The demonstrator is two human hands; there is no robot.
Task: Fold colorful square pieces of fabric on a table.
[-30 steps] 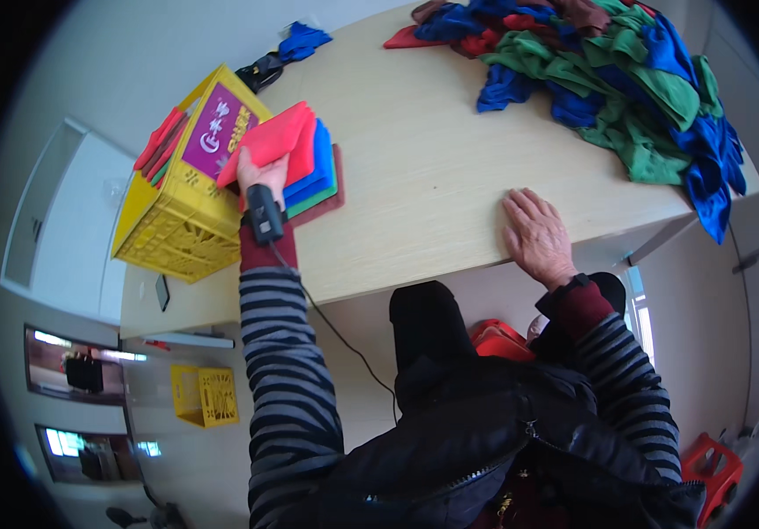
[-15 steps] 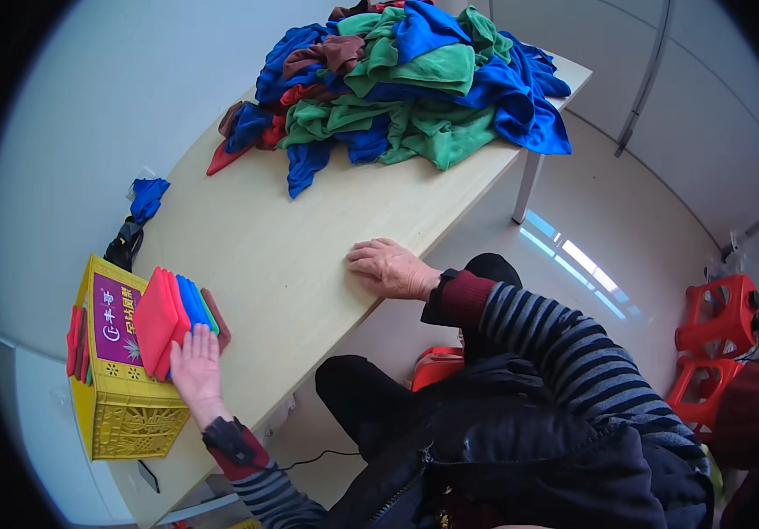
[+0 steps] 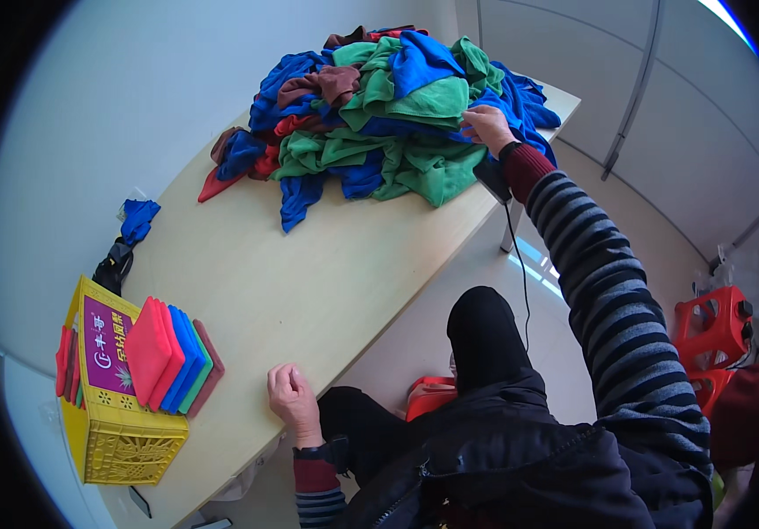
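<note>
A big heap of crumpled cloths in green, blue, red and brown covers the far end of the table. At its right side is my right hand, fingers partly bent and tips against the green and blue cloths; no cloth is lifted. My left hand rests loosely curled at the near table edge, with nothing visible in it. To its left, a row of folded cloths, red, blue, green and brown, leans on a yellow crate with a purple label.
More folded cloths show at the crate's far side. A blue cloth and a black item lie by the wall. A black cable hangs from a black device at my right wrist. Red stools stand on the right.
My right hand has moved from the table's front edge to the far heap. My left hand has left the folded cloths, drawn back to the right and curled its fingers.
</note>
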